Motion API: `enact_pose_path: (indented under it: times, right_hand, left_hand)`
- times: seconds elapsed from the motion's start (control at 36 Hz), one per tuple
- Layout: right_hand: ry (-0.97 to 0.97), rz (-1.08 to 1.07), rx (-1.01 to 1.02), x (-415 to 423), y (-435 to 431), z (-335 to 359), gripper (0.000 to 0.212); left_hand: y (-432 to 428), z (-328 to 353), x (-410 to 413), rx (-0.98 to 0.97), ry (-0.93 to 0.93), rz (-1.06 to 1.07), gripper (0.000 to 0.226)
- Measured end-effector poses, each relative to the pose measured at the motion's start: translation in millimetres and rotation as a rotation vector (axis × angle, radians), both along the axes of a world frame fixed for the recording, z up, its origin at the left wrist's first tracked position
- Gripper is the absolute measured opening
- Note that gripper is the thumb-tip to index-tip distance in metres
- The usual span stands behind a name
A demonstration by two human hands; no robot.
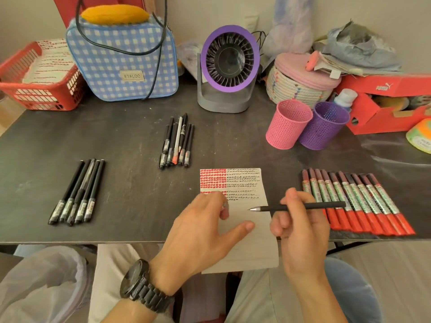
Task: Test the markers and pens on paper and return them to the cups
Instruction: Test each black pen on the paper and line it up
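Steadies the white paper sheet (254,250), half filled with red and black test marks, under the left hand (203,227), fingers (217,199) bent, grip unclear, while pinching the slim black pen (270,208) in the right hand (300,229), tip over the bare paper, ready to scribble.

Left hand (198,231): chunky black wristwatch (136,282) at the wrist, round dark dial, matte link bracelet. Below the watch: light beige trousers (114,271).

Resting left hand (203,227) palm-down, thumb splayed right, fingers loosely bent; pinching pen (272,208) in right hand (300,227), tip pointing left.
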State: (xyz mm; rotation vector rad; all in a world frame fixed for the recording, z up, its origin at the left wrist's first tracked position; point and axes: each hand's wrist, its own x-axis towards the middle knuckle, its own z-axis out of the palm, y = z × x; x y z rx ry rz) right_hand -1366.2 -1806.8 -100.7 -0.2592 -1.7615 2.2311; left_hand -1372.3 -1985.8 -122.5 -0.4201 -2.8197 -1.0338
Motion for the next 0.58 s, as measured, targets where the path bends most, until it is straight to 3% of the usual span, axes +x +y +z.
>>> enact_pose_path:
  times: [0.14, 0.25, 0.58]
  right_hand:
    - [-0.073, 0.122, -0.106, -21, 15, -2, 0.027]
    - [-0.107, 0.148, 0.093, -39, 8, -5, 0.017]
    - [-0.073, 0.056, 0.52, -51, -3, -35, 0.041]
  left_hand:
    - [-7, -9, -24, -0.039, 0.022, 0.02, 0.065]
    - [-7, -20, -28, -0.125, 0.003, -0.008, 0.074]
    - [-7, -29, -28, -0.102, 0.05, 0.024, 0.073]
